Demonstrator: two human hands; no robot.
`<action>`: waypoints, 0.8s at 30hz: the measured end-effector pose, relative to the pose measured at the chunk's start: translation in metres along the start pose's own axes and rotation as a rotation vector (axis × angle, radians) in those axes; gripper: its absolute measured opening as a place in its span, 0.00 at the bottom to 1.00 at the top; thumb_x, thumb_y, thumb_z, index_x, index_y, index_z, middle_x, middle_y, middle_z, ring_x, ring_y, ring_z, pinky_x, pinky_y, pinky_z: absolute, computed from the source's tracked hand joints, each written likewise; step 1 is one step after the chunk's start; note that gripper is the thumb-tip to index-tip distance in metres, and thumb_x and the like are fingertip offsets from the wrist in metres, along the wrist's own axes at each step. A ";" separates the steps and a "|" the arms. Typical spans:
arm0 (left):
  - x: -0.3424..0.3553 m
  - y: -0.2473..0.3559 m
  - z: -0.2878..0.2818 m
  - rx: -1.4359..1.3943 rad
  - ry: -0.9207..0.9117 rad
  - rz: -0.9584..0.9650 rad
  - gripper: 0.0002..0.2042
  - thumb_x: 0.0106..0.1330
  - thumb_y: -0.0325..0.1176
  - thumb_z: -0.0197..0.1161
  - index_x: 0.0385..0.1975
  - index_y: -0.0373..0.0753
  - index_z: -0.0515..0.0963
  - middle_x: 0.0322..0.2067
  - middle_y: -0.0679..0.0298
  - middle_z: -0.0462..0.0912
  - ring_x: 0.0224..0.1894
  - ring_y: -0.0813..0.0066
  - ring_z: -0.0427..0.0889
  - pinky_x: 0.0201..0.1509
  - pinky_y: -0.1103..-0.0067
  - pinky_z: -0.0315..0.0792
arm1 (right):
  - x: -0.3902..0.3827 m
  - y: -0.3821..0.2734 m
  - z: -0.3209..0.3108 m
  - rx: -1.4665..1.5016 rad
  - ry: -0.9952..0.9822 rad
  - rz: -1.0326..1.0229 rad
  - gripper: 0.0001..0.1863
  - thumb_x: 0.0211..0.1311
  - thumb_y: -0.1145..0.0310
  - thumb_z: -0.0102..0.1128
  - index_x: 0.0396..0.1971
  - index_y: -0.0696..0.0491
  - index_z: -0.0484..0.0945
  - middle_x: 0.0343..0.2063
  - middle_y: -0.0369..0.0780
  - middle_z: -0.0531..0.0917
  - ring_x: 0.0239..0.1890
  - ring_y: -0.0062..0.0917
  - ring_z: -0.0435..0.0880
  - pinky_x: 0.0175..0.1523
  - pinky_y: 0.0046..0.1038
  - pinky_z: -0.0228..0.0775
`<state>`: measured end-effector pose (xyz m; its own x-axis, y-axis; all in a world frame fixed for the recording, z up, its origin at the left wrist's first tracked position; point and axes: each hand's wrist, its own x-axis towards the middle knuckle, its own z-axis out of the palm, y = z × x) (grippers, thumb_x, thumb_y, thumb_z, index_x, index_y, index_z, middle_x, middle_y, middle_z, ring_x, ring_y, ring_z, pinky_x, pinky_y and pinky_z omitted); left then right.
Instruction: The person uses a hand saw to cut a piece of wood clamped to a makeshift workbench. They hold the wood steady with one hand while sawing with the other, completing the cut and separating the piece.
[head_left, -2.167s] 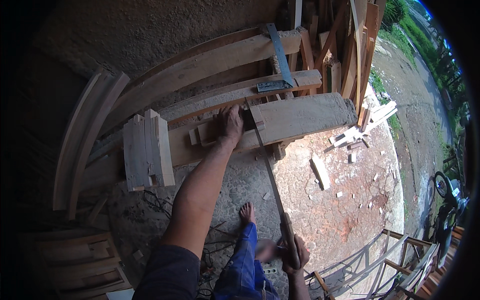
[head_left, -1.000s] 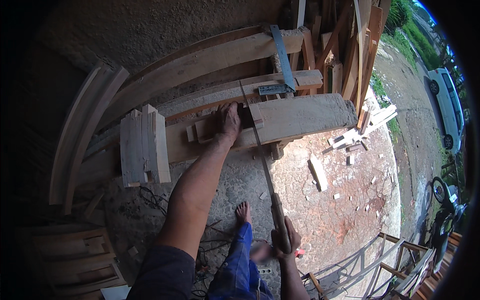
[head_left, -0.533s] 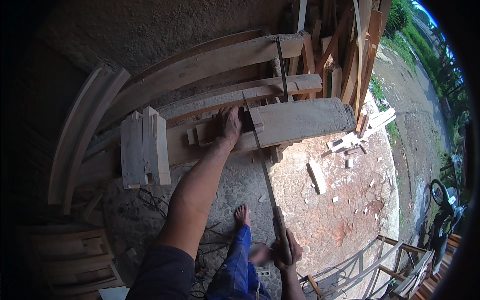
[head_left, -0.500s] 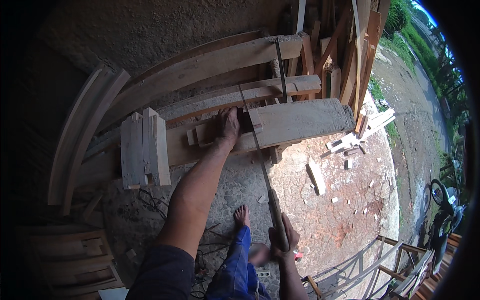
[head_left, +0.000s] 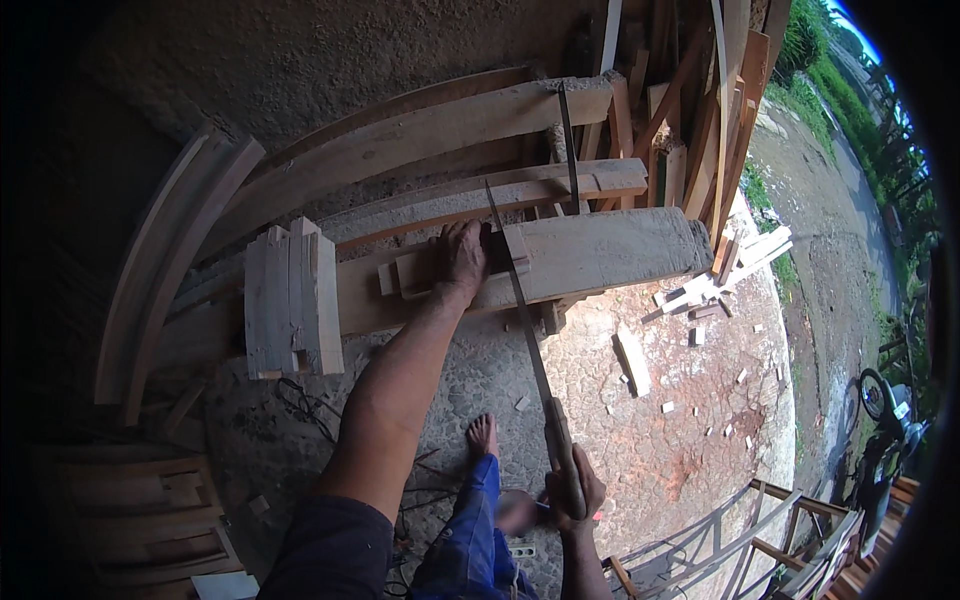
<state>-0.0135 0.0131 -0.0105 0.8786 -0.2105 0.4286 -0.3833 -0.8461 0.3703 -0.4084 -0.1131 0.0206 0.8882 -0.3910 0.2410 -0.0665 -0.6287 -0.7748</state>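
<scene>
My left hand [head_left: 462, 260] is closed over a small wooden workpiece [head_left: 415, 270] on a broad plank [head_left: 605, 250]. Beside those fingers, the long blade of a handsaw [head_left: 530, 340] lies across the workpiece at its right part, tip pointing away from me. My right hand [head_left: 574, 485] grips the saw's handle [head_left: 558, 435] low in the view. Behind the plank are long timber rails [head_left: 420, 120], crossed by a thin dark metal strip [head_left: 568, 140]. A bundle of short boards [head_left: 292, 300] rests on the plank's left part.
Upright offcuts and boards [head_left: 690, 120] lean at the back right. Pale scraps [head_left: 632, 362] are scattered on the concrete floor [head_left: 690, 430]. Curved boards [head_left: 175, 270] stand left. A motorbike [head_left: 890, 420] and metal frame [head_left: 800, 520] are at the right; cables lie near my bare foot [head_left: 482, 435].
My right hand has shifted back and forth with the saw; my left stays on the workpiece. The metal square now shows as a dark strip. A white car seen a second ago is gone.
</scene>
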 end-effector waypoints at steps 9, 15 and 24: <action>0.004 -0.015 0.003 0.020 -0.057 -0.066 0.07 0.63 0.29 0.53 0.35 0.41 0.78 0.38 0.57 0.82 0.48 0.54 0.79 0.50 0.57 0.71 | 0.024 0.001 0.025 0.131 0.039 0.010 0.31 0.52 0.68 0.72 0.59 0.53 0.74 0.41 0.46 0.86 0.39 0.29 0.88 0.43 0.28 0.78; 0.000 0.012 -0.008 0.022 -0.097 -0.071 0.08 0.59 0.27 0.51 0.35 0.38 0.76 0.40 0.52 0.81 0.49 0.50 0.77 0.50 0.55 0.70 | -0.033 0.006 -0.026 0.030 -0.031 -0.025 0.32 0.51 0.67 0.72 0.57 0.59 0.74 0.40 0.50 0.86 0.34 0.38 0.89 0.38 0.33 0.80; 0.005 -0.009 0.007 0.012 -0.077 -0.030 0.07 0.60 0.31 0.58 0.35 0.37 0.74 0.39 0.49 0.80 0.49 0.47 0.77 0.50 0.57 0.70 | 0.089 -0.008 0.033 0.315 0.014 0.012 0.32 0.56 0.73 0.69 0.62 0.55 0.72 0.44 0.47 0.86 0.44 0.28 0.88 0.46 0.27 0.77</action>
<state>-0.0043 0.0163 -0.0173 0.9092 -0.2213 0.3528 -0.3532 -0.8584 0.3719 -0.3138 -0.1205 0.0287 0.8818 -0.4078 0.2368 0.0687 -0.3857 -0.9200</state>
